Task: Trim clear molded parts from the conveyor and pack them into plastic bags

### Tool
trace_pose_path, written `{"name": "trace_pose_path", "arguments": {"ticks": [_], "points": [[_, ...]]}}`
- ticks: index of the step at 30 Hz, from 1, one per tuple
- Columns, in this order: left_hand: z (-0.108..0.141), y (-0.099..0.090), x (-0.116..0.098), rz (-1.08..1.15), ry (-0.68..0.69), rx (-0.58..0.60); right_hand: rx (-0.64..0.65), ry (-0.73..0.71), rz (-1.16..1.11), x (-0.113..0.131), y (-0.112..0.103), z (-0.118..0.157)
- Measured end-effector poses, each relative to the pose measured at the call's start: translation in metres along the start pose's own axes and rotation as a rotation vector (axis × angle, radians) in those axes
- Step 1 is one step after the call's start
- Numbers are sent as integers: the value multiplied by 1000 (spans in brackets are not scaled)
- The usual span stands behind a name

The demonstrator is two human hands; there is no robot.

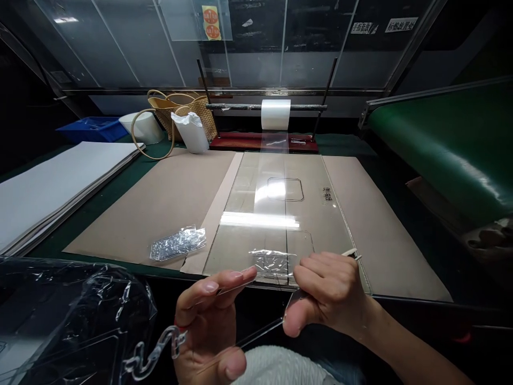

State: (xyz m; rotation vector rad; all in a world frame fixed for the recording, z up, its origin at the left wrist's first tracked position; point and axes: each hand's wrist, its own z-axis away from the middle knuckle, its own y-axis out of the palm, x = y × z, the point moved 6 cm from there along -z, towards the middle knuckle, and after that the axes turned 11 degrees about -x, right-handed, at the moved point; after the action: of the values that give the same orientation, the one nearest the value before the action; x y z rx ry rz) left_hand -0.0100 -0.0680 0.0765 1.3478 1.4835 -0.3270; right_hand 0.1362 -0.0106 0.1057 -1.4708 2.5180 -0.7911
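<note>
My left hand (208,321) and my right hand (324,294) both pinch a thin clear plastic strip (262,332) just in front of the table edge. A crumpled piece of clear film (272,266) lies on a large clear plastic sheet (320,214) with cut outlines, close to my right fingers. A slim pale stick (349,254) pokes out beyond my right hand; I cannot tell what it is. Another crumpled film piece (178,243) rests on brown cardboard (140,219). A big clear plastic offcut (72,315) hangs at lower left, beside my left hand.
A stack of white sheets (60,187) lies at left. Behind stand a blue crate (92,129), a woven bag (188,113), and a film roll (276,114) on a rod. A green conveyor belt (441,144) runs along the right.
</note>
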Motion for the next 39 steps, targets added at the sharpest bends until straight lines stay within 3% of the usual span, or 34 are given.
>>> {"name": "trace_pose_path", "arguments": {"ticks": [13, 29, 39], "points": [[1, 0, 2, 3, -41, 7, -18, -3, 27, 0, -4, -3], [2, -2, 5, -24, -81, -20, 68, -12, -37, 2, 2, 1], [2, -3, 9, -7, -113, 22, 85, -10, -63, 0, 2, 4]]}}
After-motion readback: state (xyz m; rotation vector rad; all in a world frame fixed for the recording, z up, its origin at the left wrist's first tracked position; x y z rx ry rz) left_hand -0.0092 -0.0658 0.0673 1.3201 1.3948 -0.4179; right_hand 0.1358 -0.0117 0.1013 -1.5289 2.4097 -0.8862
